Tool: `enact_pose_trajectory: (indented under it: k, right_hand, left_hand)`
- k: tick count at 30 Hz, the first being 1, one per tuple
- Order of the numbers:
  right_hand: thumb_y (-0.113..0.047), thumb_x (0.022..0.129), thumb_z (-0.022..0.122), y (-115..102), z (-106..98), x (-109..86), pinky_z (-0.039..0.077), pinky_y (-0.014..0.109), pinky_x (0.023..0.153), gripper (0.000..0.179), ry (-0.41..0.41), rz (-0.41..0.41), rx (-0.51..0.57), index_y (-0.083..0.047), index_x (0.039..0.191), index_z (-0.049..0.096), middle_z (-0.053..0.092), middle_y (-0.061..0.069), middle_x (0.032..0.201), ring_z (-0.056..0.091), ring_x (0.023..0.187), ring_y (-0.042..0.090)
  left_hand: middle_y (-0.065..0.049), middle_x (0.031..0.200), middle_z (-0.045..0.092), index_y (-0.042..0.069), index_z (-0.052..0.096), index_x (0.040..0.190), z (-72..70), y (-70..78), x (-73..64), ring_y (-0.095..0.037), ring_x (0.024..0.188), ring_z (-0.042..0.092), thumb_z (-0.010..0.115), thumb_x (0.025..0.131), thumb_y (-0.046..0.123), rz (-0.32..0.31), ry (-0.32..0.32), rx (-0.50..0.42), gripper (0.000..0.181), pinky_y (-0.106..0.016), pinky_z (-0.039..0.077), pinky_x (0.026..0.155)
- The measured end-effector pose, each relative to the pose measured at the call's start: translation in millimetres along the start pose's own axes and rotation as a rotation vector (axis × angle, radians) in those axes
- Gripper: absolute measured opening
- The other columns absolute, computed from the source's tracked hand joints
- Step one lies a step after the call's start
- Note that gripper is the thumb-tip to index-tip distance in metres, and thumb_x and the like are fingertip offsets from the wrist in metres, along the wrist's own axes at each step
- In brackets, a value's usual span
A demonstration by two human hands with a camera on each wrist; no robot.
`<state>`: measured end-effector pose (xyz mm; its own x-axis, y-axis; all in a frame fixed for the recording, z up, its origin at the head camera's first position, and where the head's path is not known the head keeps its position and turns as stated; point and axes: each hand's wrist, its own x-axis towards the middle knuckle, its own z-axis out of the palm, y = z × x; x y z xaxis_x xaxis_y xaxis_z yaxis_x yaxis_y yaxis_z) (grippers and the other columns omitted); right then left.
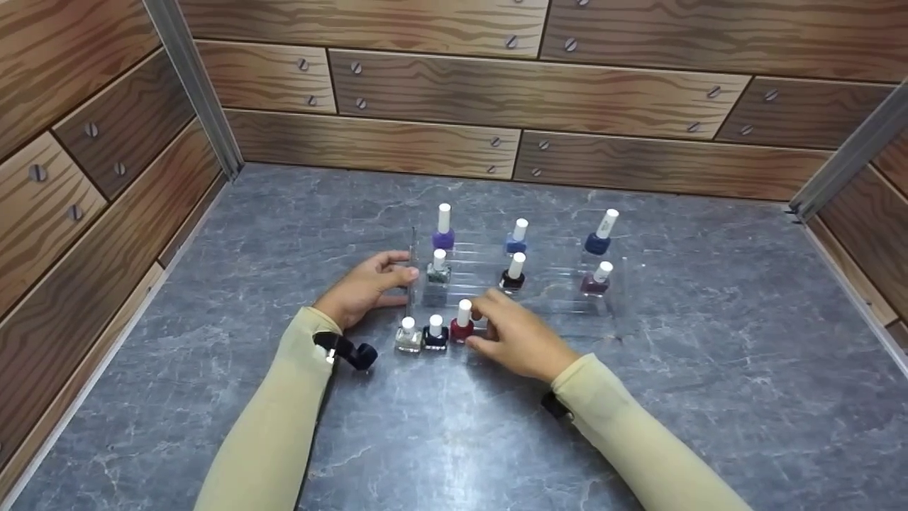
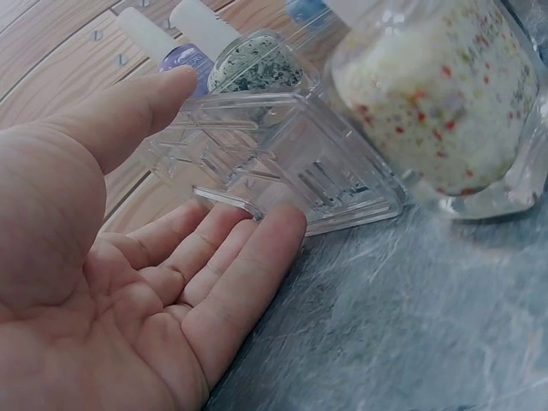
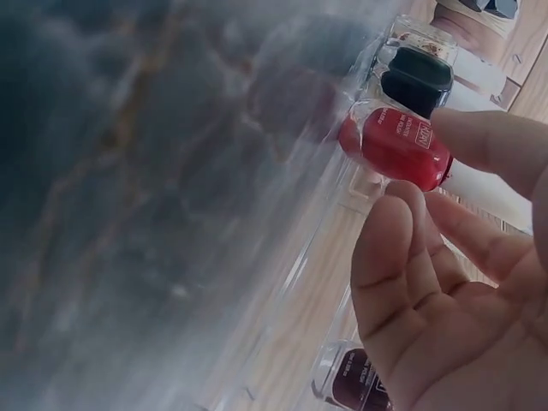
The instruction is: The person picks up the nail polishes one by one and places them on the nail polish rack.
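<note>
My left hand (image 1: 367, 287) is at the left end of a clear stepped display rack (image 2: 342, 184), its thumb and fingers extended against that end. With thumb and fingertips, my right hand (image 1: 521, 337) pinches a red nail polish bottle (image 3: 396, 147), which stands upright at the rack's front. Left of it in the same row are a black nail polish bottle (image 1: 435, 333) and a clear one with speckles (image 2: 437, 103). On the rack stand purple (image 1: 443, 238), blue (image 1: 516, 245), dark blue (image 1: 598, 243), green-flecked (image 2: 257, 64), black (image 1: 512, 278) and plum (image 1: 595, 284) bottles, all white-capped.
A grey marbled tabletop (image 1: 234, 298) lies under everything. Wood-patterned panels (image 1: 425, 92) close off the back and both sides, with metal posts (image 1: 195, 85) at the corners. A black wrist strap (image 1: 345, 349) sits on the left sleeve.
</note>
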<state>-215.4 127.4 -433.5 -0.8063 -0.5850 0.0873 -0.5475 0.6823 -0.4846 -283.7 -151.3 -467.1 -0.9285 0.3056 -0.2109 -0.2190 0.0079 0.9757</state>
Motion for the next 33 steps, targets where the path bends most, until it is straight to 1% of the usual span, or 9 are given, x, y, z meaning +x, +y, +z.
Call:
enact_pose_trajectory:
  k: [3, 5, 8, 12, 20, 24, 27, 30, 33]
  right_hand:
    - [-0.022, 0.094, 0.076, 0.4, 0.0, 0.4, 0.057, 0.028, 0.074, 0.032, -0.008, 0.02, 0.022, -0.009, 0.121, 0.063, 0.061, 0.006, 0.112, 0.056, 0.084, 0.012]
    - [-0.021, 0.094, 0.075, 0.7, -0.7, 1.0, 0.058, 0.028, 0.075, 0.029, -0.01, 0.037, 0.043, -0.009, 0.118, 0.064, 0.061, 0.006, 0.112, 0.057, 0.085, 0.012]
    - [-0.023, 0.095, 0.075, 0.5, -1.8, 2.4, 0.058, 0.03, 0.076, 0.029, -0.005, 0.042, 0.047, -0.009, 0.118, 0.065, 0.061, 0.006, 0.111, 0.057, 0.084, 0.013]
    - [-0.026, 0.094, 0.075, -0.8, -2.3, 3.6, 0.057, 0.033, 0.076, 0.032, 0.002, 0.023, 0.036, -0.008, 0.119, 0.067, 0.06, 0.008, 0.109, 0.055, 0.083, 0.015]
    - [-0.026, 0.094, 0.075, -2.0, 0.6, 3.8, 0.059, 0.039, 0.089, 0.024, 0.029, 0.029, 0.053, -0.009, 0.11, 0.069, 0.063, 0.009, 0.11, 0.062, 0.095, 0.022]
    - [-0.025, 0.095, 0.075, -1.0, 1.7, 3.0, 0.06, 0.038, 0.087, 0.023, 0.022, 0.017, 0.033, -0.01, 0.111, 0.069, 0.062, 0.008, 0.108, 0.061, 0.092, 0.019]
    - [-0.021, 0.096, 0.074, 1.1, 0.5, 1.0, 0.059, 0.036, 0.081, 0.015, 0.032, -0.02, -0.001, -0.01, 0.104, 0.067, 0.063, 0.008, 0.106, 0.058, 0.087, 0.017]
    - [-0.016, 0.093, 0.074, 3.0, -1.7, -1.4, 0.057, 0.035, 0.075, 0.012, 0.05, -0.044, -0.028, -0.012, 0.097, 0.064, 0.063, 0.007, 0.104, 0.055, 0.083, 0.016]
    - [-0.015, 0.089, 0.076, 2.7, -3.4, -1.5, 0.057, 0.034, 0.075, 0.015, 0.044, -0.04, -0.03, -0.013, 0.098, 0.064, 0.062, 0.004, 0.106, 0.056, 0.084, 0.015]
  left_hand:
    - [-0.019, 0.138, 0.05, 0.004, 0.04, 0.153, -0.3, 0.4, -0.5, -0.032, 0.129, 0.053, 0.073, 0.098, 0.023, -0.006, -0.003, -0.003, 0.067, -0.04, 0.057, 0.105]
    - [-0.018, 0.137, 0.05, 0.005, 0.04, 0.153, -0.8, 1.4, -0.7, -0.032, 0.129, 0.053, 0.073, 0.097, 0.023, -0.008, -0.002, -0.007, 0.067, -0.039, 0.057, 0.104]
    - [-0.018, 0.137, 0.05, 0.005, 0.041, 0.153, -1.8, 3.9, -1.3, -0.032, 0.128, 0.054, 0.073, 0.097, 0.022, -0.004, 0.001, -0.014, 0.067, -0.039, 0.058, 0.104]
    - [-0.018, 0.137, 0.05, 0.004, 0.04, 0.153, -2.8, 5.0, -1.3, -0.033, 0.128, 0.054, 0.073, 0.097, 0.022, 0.001, 0.002, -0.008, 0.068, -0.04, 0.058, 0.104]
    - [-0.019, 0.138, 0.05, 0.004, 0.039, 0.154, -3.7, 4.7, -0.5, -0.034, 0.13, 0.054, 0.073, 0.097, 0.023, 0.0, -0.006, 0.001, 0.07, -0.041, 0.056, 0.105]
    - [-0.019, 0.138, 0.049, 0.004, 0.039, 0.154, -4.6, 2.7, -1.5, -0.034, 0.13, 0.054, 0.073, 0.097, 0.023, -0.007, -0.005, 0.005, 0.069, -0.041, 0.056, 0.106]
    - [-0.019, 0.137, 0.049, 0.003, 0.039, 0.154, -3.9, 0.7, -1.8, -0.033, 0.129, 0.053, 0.073, 0.097, 0.022, -0.004, -0.007, -0.003, 0.068, -0.042, 0.056, 0.107]
    - [-0.019, 0.137, 0.05, 0.002, 0.039, 0.154, -2.1, -0.8, -0.9, -0.032, 0.128, 0.054, 0.073, 0.097, 0.022, 0.003, -0.013, -0.011, 0.069, -0.043, 0.055, 0.107]
    - [-0.019, 0.137, 0.05, 0.002, 0.04, 0.153, -2.3, -0.7, -1.4, -0.032, 0.127, 0.054, 0.073, 0.097, 0.021, 0.0, -0.006, -0.022, 0.068, -0.042, 0.056, 0.106]
